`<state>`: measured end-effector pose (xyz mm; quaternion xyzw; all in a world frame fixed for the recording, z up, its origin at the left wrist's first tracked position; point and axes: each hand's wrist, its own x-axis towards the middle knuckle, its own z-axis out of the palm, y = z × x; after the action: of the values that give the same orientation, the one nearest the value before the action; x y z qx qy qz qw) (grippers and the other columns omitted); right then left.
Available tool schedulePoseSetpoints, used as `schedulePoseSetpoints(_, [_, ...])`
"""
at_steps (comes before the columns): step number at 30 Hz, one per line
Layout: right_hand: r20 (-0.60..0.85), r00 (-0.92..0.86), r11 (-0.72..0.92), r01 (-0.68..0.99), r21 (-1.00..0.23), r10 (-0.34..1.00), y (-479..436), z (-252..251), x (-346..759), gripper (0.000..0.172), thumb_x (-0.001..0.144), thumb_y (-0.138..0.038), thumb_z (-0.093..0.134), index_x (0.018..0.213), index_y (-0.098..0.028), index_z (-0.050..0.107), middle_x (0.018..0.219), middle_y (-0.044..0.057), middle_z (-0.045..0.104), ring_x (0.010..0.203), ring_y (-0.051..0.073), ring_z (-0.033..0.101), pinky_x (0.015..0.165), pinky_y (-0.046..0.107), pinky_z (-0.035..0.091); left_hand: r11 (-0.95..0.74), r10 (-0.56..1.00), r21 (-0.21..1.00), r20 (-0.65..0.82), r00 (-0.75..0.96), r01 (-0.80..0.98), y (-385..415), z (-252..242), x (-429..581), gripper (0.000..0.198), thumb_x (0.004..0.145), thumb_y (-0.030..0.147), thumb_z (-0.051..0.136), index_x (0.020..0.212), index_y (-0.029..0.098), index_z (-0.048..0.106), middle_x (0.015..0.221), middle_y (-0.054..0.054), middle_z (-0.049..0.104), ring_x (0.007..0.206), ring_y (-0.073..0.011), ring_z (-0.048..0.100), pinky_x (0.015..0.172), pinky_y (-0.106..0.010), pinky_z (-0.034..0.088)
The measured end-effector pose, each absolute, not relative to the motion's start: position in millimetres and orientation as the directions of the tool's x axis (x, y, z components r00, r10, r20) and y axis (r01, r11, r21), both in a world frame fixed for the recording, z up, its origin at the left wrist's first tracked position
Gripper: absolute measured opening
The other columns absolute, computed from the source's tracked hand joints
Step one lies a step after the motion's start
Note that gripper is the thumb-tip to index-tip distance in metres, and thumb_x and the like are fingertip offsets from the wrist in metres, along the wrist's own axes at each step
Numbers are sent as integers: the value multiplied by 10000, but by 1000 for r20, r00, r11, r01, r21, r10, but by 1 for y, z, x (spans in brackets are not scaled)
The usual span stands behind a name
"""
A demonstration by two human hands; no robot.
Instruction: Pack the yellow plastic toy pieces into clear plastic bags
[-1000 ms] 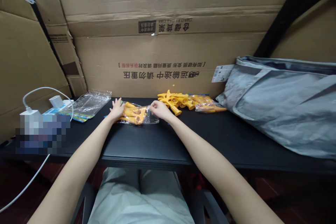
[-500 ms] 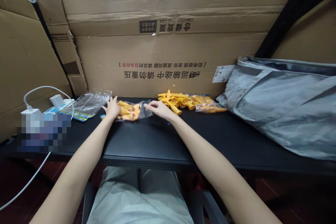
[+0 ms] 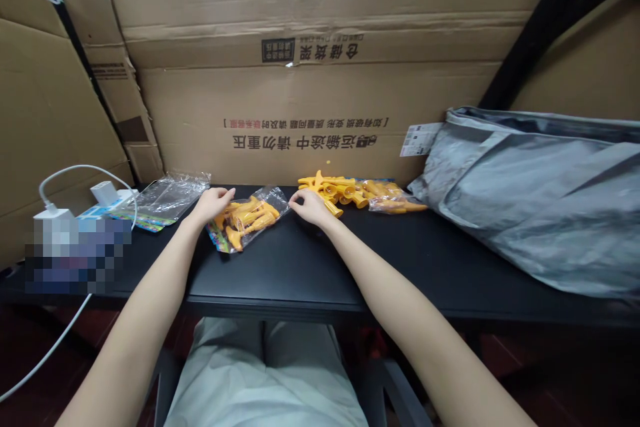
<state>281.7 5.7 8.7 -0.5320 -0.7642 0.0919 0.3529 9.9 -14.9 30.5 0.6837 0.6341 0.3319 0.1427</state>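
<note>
A clear plastic bag filled with yellow plastic toy pieces [image 3: 246,217] lies tilted on the black table [image 3: 300,267]. My left hand [image 3: 213,202] pinches the bag's left upper edge, fingers curled. At the bag's right corner my right hand [image 3: 307,205] has its fingers closed on the clear film. Just behind my right hand lie loose yellow toy pieces [image 3: 327,188], and beside them a second filled bag [image 3: 390,199].
Empty clear bags [image 3: 167,199] lie at the left, near white chargers [image 3: 105,193] with a white cable [image 3: 65,177]. A large grey bag [image 3: 540,193] fills the table's right side. Cardboard boxes [image 3: 310,80] wall off the back and left.
The filled bag has been turned and tilted, its left end swung toward me. My left hand went from lying spread on it to gripping its edge; my right hand shifted slightly.
</note>
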Motion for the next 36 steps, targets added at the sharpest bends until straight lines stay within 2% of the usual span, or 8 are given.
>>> schedulePoseSetpoints(5, [398, 43, 203, 807, -555, 916, 6, 13, 284, 212, 782, -358, 533, 657, -187, 542, 739, 61, 615, 756, 199, 580, 692, 303, 422, -101, 946, 528, 313, -83, 843, -13, 28, 8, 252, 781, 337, 485, 804, 171, 674, 766, -59, 705, 713, -187, 633, 653, -246, 436])
schedulePoseSetpoints(9, [222, -43, 168, 793, -586, 974, -1, 14, 278, 396, 809, -463, 491, 527, -186, 514, 574, 73, 601, 674, 196, 601, 623, 266, 410, -25, 979, 699, 161, -123, 715, -14, 27, 8, 252, 799, 350, 478, 762, 168, 648, 513, -27, 628, 532, -160, 600, 563, -233, 432])
schedulePoseSetpoints(12, [151, -97, 174, 721, -671, 984, -3, 9, 273, 400, 810, -462, 500, 547, -165, 550, 593, 78, 631, 646, 173, 601, 590, 243, 410, 47, 993, 827, 23, -116, 561, -14, 28, 8, 272, 826, 347, 445, 786, 150, 628, 425, -11, 572, 447, -143, 554, 510, -229, 414])
schedulePoseSetpoints(17, [103, -70, 124, 475, -871, 992, 1, 1, 267, 215, 775, -224, 570, 572, -153, 567, 614, 42, 631, 575, 120, 567, 566, 229, 440, 32, 990, 879, 37, -136, 475, -11, 18, 13, 192, 727, 289, 613, 824, 127, 645, 759, -74, 703, 657, -149, 624, 581, -228, 433])
schedulePoseSetpoints(24, [-133, -54, -136, -58, -989, 990, 0, 0, 257, 200, 771, -58, 538, 610, -164, 487, 554, 13, 569, 534, 100, 569, 551, 227, 513, 23, 999, 959, -11, -45, 283, -6, 5, 23, 484, 654, 296, 714, 1088, 127, 585, 909, -91, 704, 848, -188, 645, 707, -259, 461])
schedulePoseSetpoints(30, [-188, -100, -201, -147, -969, 977, -2, 3, 256, 186, 789, -37, 473, 648, -158, 473, 551, -5, 541, 494, 73, 536, 550, 205, 483, 5, 996, 939, 25, -83, 343, -1, 3, 13, 343, 618, 373, 717, 849, 128, 653, 713, -53, 692, 719, -164, 638, 571, -231, 389])
schedulePoseSetpoints(33, [-196, -106, -210, -155, -965, 975, -2, 4, 258, 190, 777, -30, 462, 638, -160, 459, 540, -4, 537, 488, 76, 526, 539, 205, 469, -4, 995, 931, 40, -91, 365, -1, 3, 13, 216, 565, 290, 754, 661, 134, 639, 611, -28, 658, 637, -141, 611, 551, -222, 395])
schedulePoseSetpoints(36, [-213, -123, -231, -167, -958, 969, -2, 5, 260, 186, 761, -30, 460, 628, -160, 456, 543, 10, 552, 497, 88, 533, 546, 214, 474, 31, 996, 975, -11, -93, 222, -4, 5, 17, 197, 561, 192, 756, 602, 141, 570, 616, -23, 661, 599, -116, 606, 569, -218, 441])
